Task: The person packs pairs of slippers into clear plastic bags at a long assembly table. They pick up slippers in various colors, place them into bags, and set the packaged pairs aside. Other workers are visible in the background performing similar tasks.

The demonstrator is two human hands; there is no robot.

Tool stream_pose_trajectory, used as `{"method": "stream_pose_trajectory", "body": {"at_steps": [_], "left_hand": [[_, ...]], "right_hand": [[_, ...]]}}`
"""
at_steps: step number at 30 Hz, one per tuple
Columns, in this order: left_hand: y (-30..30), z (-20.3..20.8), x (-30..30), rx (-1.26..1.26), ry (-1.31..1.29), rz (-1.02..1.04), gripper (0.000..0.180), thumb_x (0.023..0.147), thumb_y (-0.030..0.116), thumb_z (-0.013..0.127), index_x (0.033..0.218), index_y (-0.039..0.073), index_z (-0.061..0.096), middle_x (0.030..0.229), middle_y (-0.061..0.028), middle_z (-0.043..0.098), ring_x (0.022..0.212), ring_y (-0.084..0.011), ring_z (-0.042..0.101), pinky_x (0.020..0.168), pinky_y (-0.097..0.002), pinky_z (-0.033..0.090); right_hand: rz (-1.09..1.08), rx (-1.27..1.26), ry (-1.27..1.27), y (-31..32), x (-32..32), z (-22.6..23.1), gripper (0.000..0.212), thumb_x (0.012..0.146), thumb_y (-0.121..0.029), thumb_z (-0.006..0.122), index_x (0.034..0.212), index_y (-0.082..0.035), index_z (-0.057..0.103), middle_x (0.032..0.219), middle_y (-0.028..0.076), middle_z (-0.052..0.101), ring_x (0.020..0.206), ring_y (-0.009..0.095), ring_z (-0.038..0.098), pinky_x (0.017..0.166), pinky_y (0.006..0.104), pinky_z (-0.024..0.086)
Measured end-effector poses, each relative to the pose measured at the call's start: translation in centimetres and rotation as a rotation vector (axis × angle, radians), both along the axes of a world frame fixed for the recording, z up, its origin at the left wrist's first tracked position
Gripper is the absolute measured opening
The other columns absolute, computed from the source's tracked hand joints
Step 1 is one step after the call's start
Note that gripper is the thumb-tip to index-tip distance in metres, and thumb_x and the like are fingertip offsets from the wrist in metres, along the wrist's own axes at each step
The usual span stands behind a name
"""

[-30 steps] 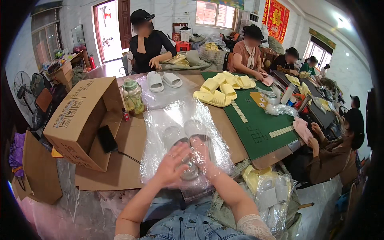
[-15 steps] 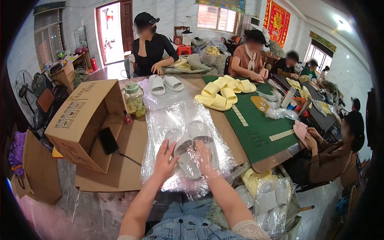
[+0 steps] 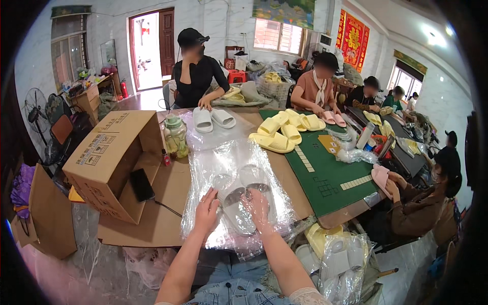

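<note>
L hand [image 3: 205, 212] had fingers slightly spread; R hand [image 3: 258, 209] looked curled, pinch or not, couldn't tell. Grey slides [image 3: 238, 216] lay btwn & just ahead of fingers, already in/under clear plastic [image 3: 207, 165], closure unclear; pale slides [image 3: 203, 122] farther ahead weren't yet covered.

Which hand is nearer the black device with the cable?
Left. The left hand is right of the black device; the right hand is farther right, at the grey slippers.

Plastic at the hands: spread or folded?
Spread: the plastic lies wide over the cardboard, wrinkled, its edges well past the grey slippers.
</note>
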State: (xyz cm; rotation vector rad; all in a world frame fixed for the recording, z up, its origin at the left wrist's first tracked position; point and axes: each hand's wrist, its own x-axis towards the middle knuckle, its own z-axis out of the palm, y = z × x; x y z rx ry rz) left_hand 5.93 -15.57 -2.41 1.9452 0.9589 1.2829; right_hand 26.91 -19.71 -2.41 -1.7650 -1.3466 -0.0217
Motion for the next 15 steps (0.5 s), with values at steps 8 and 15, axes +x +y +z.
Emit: {"method": "stream_pose_trajectory", "body": {"at_steps": [8, 15], "left_hand": [[0.2, -0.3, -0.1, -0.021, -0.066, 0.006, 0.036, 0.098, 0.019, 0.058, 0.131, 0.005, 0.063, 0.142, -0.0218, 0.055, 0.13, -0.0342, 0.055, 0.107, -0.0378, 0.044], [0.8, -1.0, -0.1, -0.059, -0.133, -0.004, 0.034, 0.099, 0.018, 0.057, 0.129, 0.005, 0.065, 0.141, -0.022, 0.056, 0.13, -0.0323, 0.056, 0.107, -0.036, 0.044]], "right_hand": [[0.014, 0.038, 0.034, 0.1, 0.3, -0.5, 0.038, 0.086, -0.034, 0.072, 0.107, -0.003, 0.069, 0.093, 0.018, 0.069, 0.086, 0.038, 0.066, 0.075, 0.0462, 0.051], [0.012, -0.087, 0.086, 0.4, 0.6, -0.4, 0.045, 0.087, -0.043, 0.069, 0.115, -0.008, 0.07, 0.105, 0.018, 0.071, 0.096, 0.037, 0.067, 0.083, 0.0464, 0.053]]}}
